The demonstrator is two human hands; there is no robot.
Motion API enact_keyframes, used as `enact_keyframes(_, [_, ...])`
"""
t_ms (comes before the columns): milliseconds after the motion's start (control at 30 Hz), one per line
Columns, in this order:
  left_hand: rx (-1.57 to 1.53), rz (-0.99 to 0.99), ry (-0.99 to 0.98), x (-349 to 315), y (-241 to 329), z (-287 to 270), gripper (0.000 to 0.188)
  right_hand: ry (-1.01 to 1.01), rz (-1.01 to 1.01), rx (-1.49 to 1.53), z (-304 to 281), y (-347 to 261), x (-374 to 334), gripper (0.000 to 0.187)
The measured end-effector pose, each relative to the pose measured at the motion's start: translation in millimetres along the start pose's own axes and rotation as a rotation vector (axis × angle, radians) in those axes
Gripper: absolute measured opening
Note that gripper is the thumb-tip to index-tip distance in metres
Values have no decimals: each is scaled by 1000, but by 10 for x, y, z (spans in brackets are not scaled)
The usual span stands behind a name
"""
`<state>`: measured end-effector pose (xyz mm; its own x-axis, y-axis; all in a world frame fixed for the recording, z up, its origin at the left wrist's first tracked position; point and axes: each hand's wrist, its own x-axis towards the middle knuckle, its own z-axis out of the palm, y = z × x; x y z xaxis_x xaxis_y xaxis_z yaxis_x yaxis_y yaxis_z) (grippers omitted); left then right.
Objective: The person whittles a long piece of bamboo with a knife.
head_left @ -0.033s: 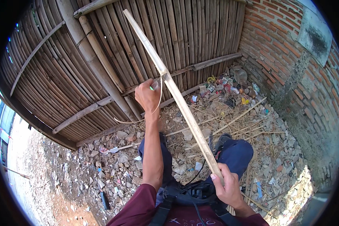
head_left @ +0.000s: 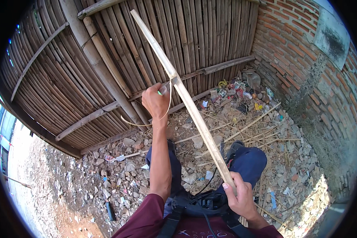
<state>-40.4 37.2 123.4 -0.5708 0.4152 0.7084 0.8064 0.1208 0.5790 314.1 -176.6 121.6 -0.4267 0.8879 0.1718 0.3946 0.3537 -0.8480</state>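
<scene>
My right hand point(head_left: 240, 195) grips the lower end of a long split bamboo strip point(head_left: 200, 123), thumb along its edge. The pale strip slants up and away to the left, with a joint near its middle. Beside that joint my left hand point(head_left: 155, 102) is closed in a fist on what looks like a knife point(head_left: 165, 88); a grey blade and a bit of green show, while the rest is hidden by the fingers. From the joint hangs a thin curled shaving point(head_left: 171, 99), which passes behind my left wrist and comes out on its left side.
A bamboo-slat wall point(head_left: 210, 35) with poles stands ahead and left. At the right rises a brick wall point(head_left: 289, 55). Stones and rubble point(head_left: 127, 166), dry bamboo scraps point(head_left: 254, 123) and plastic litter point(head_left: 242, 89) cover the ground around my feet. A dark cylindrical object point(head_left: 110, 211) lies at the lower left.
The free end of the shaving has lifted and curled slightly. Both hands and the bamboo strip stay nearly in place.
</scene>
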Motion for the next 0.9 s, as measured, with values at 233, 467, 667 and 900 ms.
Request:
enact_keyframes(233, [-32,-53,-54,43,87,-25,30,-7,28,35,-7,8,-27,24])
enact_keyframes(467, [-47,-68,-51,91,165,53,22,-120,233,241,-88,87,-40,25])
enact_keyframes(667, [20,-199,37,360,-239,221,20,-139,164,150,-84,100,-193,26])
enact_keyframes(900, [-59,-226,47,443,-825,153,21,-273,210,175,-209,302,-297,26])
